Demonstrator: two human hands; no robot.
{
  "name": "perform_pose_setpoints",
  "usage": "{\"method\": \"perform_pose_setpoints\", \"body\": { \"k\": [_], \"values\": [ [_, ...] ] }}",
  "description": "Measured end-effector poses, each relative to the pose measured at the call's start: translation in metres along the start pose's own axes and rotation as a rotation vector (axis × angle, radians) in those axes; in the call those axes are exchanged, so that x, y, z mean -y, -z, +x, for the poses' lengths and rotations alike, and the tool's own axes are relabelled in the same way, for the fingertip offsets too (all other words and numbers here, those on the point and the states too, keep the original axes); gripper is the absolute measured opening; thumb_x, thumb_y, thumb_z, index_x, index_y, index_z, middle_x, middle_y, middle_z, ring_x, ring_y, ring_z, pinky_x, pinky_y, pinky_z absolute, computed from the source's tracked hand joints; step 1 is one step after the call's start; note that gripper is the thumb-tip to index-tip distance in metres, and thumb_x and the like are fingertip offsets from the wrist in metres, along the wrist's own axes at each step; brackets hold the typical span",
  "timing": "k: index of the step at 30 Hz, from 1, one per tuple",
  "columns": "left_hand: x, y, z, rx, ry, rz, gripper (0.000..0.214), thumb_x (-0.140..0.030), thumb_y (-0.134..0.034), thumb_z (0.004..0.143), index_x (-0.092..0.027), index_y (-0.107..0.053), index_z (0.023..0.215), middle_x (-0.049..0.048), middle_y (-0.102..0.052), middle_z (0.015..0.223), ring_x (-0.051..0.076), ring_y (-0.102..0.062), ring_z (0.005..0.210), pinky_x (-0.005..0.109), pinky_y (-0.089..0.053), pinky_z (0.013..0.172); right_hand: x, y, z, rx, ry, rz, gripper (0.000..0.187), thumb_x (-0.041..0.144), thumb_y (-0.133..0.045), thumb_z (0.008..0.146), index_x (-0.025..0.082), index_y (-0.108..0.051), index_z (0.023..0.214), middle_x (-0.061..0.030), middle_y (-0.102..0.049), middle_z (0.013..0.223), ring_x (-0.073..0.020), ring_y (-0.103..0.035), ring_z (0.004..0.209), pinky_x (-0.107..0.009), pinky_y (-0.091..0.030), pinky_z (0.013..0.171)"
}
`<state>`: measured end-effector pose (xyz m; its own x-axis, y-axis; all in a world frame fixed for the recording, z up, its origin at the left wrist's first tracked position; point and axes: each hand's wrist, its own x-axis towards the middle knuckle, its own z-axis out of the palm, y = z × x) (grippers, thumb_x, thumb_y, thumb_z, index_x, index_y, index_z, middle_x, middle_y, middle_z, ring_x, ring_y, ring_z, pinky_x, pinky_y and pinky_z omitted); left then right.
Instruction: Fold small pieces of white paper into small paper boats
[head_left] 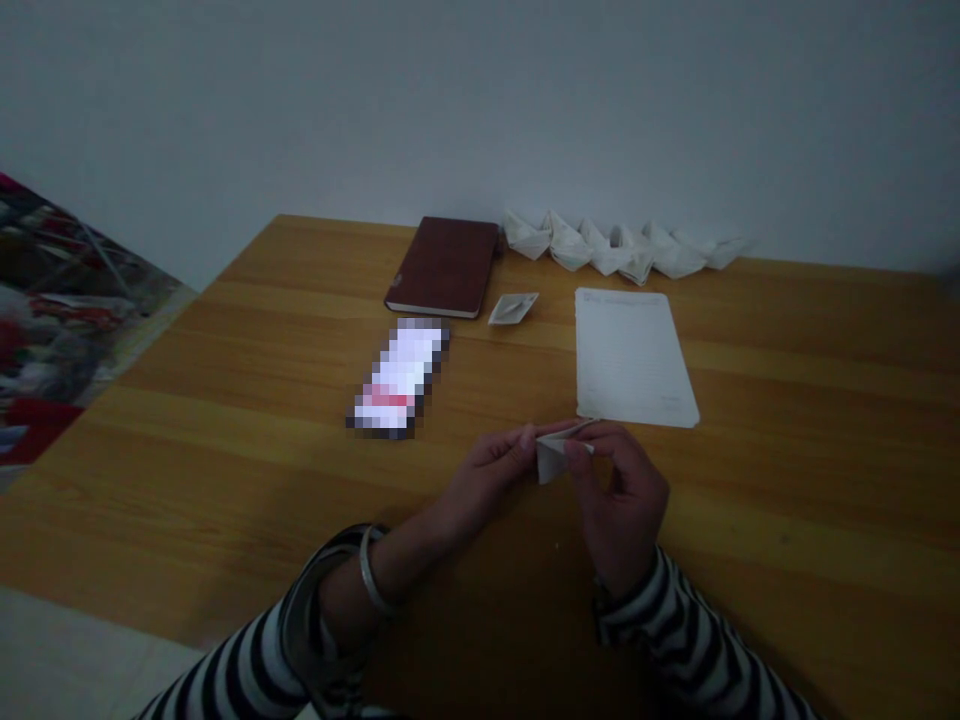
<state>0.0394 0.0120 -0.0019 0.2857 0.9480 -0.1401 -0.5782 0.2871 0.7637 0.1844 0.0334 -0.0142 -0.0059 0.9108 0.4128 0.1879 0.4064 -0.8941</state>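
A small folded piece of white paper [553, 455] is held just above the wooden table [225, 420] between both my hands. My left hand [491, 475] pinches its left side with closed fingers. My right hand [619, 495] pinches its right side, fingers curled round the fold. Both sleeves are black-and-white striped, and a metal bangle [369, 572] sits on my left wrist.
A stack of white sheets [634, 355] lies just beyond my hands. A row of several folded paper boats [622, 248] lines the wall, one flatter folded piece [514, 308] nearer. A dark red notebook [445, 266] and a blurred-out phone [397, 378] lie to the left.
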Motion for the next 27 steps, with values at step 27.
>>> {"method": "perform_pose_setpoints", "body": {
  "k": [27],
  "values": [
    [-0.006, 0.004, -0.004, 0.008, 0.121, 0.035, 0.041, -0.034, -0.052, 0.096, -0.015, -0.061, 0.131, 0.0151, -0.054, 0.143, 0.030, -0.050, 0.130, 0.042, -0.038, 0.108, 0.000, 0.008, 0.003, 0.015, 0.058, -0.075, 0.011, 0.014, -0.068, 0.084, 0.019, -0.063, 0.076, -0.0016, -0.067, 0.081, -0.0167, -0.064, 0.078, -0.034, -0.052, 0.073]
  ]
}}
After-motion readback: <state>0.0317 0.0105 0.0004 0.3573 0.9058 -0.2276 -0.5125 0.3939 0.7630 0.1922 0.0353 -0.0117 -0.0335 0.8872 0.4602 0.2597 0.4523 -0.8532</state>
